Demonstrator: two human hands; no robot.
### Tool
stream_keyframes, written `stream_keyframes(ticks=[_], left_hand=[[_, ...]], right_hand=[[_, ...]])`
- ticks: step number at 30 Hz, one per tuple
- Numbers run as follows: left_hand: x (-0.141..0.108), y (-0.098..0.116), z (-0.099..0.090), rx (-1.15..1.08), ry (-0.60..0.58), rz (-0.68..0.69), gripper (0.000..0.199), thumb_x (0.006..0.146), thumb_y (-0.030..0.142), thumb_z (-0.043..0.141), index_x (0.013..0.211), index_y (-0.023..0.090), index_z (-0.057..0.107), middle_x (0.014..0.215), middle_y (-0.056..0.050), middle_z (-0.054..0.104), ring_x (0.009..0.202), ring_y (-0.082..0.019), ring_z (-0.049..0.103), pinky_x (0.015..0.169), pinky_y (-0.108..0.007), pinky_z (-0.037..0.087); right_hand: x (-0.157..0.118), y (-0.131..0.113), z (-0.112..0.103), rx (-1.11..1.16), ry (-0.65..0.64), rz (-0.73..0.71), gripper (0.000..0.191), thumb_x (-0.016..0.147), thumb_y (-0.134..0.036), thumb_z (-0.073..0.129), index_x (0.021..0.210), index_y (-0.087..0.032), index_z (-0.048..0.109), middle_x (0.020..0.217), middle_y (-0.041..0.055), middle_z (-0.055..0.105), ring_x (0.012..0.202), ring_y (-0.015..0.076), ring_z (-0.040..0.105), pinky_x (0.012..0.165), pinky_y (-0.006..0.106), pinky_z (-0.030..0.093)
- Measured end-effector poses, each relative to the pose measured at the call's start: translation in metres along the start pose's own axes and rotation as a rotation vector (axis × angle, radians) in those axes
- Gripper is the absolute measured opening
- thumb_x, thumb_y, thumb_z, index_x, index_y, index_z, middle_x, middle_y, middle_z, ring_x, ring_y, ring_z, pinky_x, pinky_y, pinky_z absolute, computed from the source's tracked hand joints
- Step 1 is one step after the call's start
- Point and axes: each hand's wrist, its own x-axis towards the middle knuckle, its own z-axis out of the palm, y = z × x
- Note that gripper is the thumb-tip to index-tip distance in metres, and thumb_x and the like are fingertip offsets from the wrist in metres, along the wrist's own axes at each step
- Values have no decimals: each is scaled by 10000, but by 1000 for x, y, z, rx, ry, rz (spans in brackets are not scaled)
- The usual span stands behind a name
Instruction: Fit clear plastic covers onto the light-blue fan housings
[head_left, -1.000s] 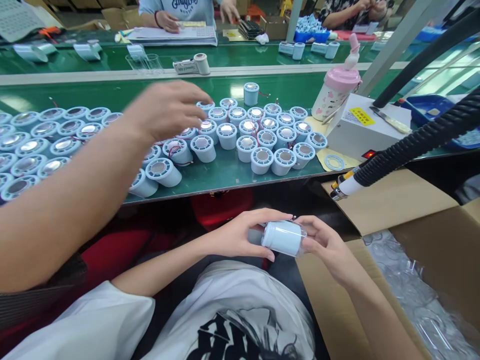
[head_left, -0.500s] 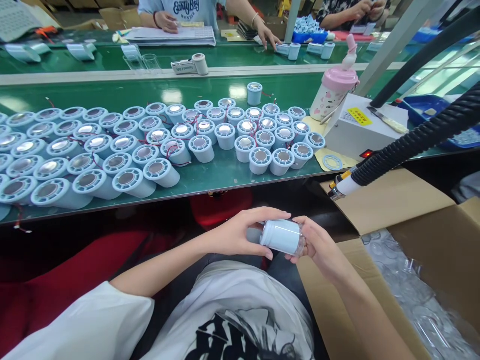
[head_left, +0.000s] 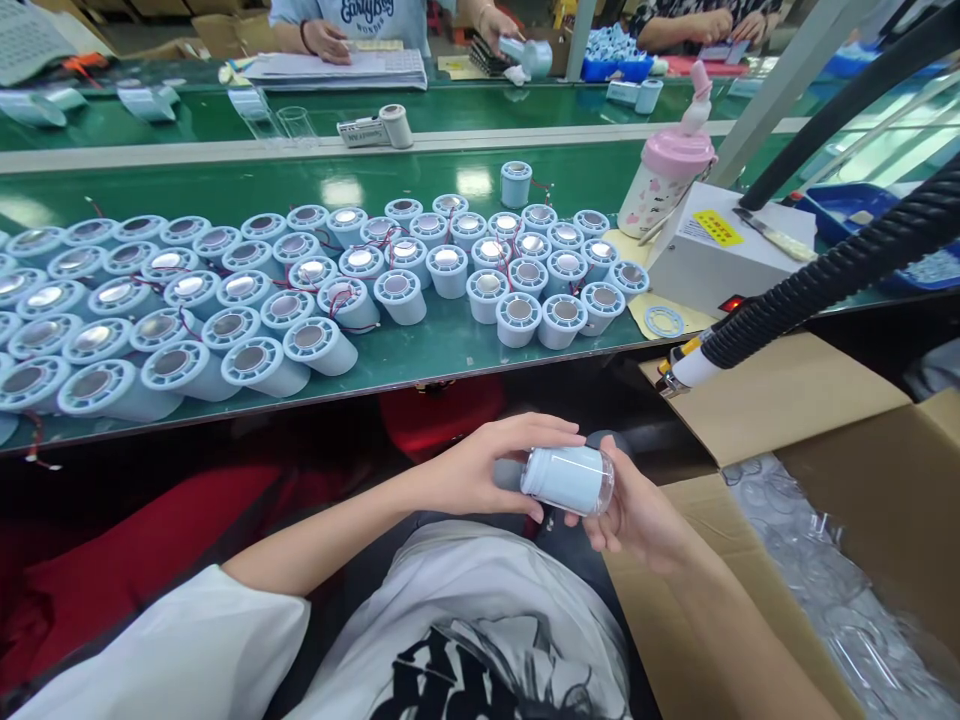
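My left hand curves round the near-left end of a light-blue cylindrical housing, thumb below and fingers above. A clear plastic cup is fitted over this housing, its closed end to the right. My right hand grips that end, with the thumb up along it and the fingers curled underneath. The cylinder lies on its side above my lap, in front of the bench edge. Part of its far side is hidden by my fingers.
Several rows of light-blue cylinders with red wires stand on the green bench. At right are a white box device, a pink-lidded cup, a black flexible hose and a carton of clear cups. People work across the bench.
My right fingers have loosened and shifted lower on the clear cup, showing more of its closed end. My left hand keeps its hold. Across the bench, a person's hand has lifted a light-blue piece.
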Motion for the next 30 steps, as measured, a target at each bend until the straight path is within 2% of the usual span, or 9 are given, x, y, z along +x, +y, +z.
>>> stream_keyframes(ticks=[3,5,8,11,14,20,24,27,30], left_hand=[[-2,2,3,-60,23,-73,592,715,233,768,1269,246,558,1297,-119,534,1216,-249,514,906,-319,509],[-3,5,4,-90,56,-168,592,724,241,757,1276,236,542,1281,-116,533,1171,-243,544,850,-295,532],[-3,9,5,-149,90,-308,627,727,273,755,1300,225,506,1260,-109,546,1086,-225,593,859,-319,539],[0,11,4,-202,60,-385,657,734,303,748,1324,221,471,1220,-102,566,1019,-212,620,847,-340,549],[2,11,3,-184,14,-415,667,738,331,739,1334,216,462,1166,-94,595,976,-214,630,792,-335,556],[1,7,6,-162,45,-430,637,737,358,736,1302,195,494,1085,-78,623,869,-178,636,709,-284,543],[-2,8,7,-188,56,-428,644,724,317,752,1303,198,495,1128,-90,608,936,-199,632,754,-296,542],[-3,10,6,-224,38,-443,662,727,306,752,1318,195,475,1099,-86,613,924,-196,637,768,-308,541],[-3,10,5,-272,5,-486,683,754,327,731,1357,207,433,1054,-76,635,884,-188,650,773,-323,539]], right_hand=[[0,3,0,-16,-9,58,621,942,-602,155,871,-137,560,516,46,626,321,93,546,273,123,349],[-1,7,-3,-123,43,-53,555,931,-604,234,879,-148,546,542,37,624,351,114,564,304,162,405],[-3,14,-11,-475,281,-523,266,923,-395,462,1090,-192,500,958,100,691,706,181,696,582,288,583],[-5,18,-19,-990,317,-1065,539,865,-113,542,1336,-309,369,1483,104,360,1250,262,500,955,467,503],[-6,16,-20,-1366,195,-1305,693,825,27,518,1379,-366,381,1522,51,306,1366,286,340,1050,524,414],[-6,9,-15,-1369,243,-1215,656,830,-65,599,1407,-292,385,1351,119,519,1236,269,499,1005,469,485],[-10,11,-18,-1255,336,-1068,642,780,-201,703,1357,-252,425,1212,131,611,1063,262,625,820,389,597],[-11,11,-22,-1269,315,-1071,666,781,-216,708,1371,-253,400,1299,140,560,1154,286,578,908,443,557],[-11,9,-24,-1308,182,-1205,665,840,-90,601,1410,-324,351,1457,100,420,1304,280,448,1022,496,465]])
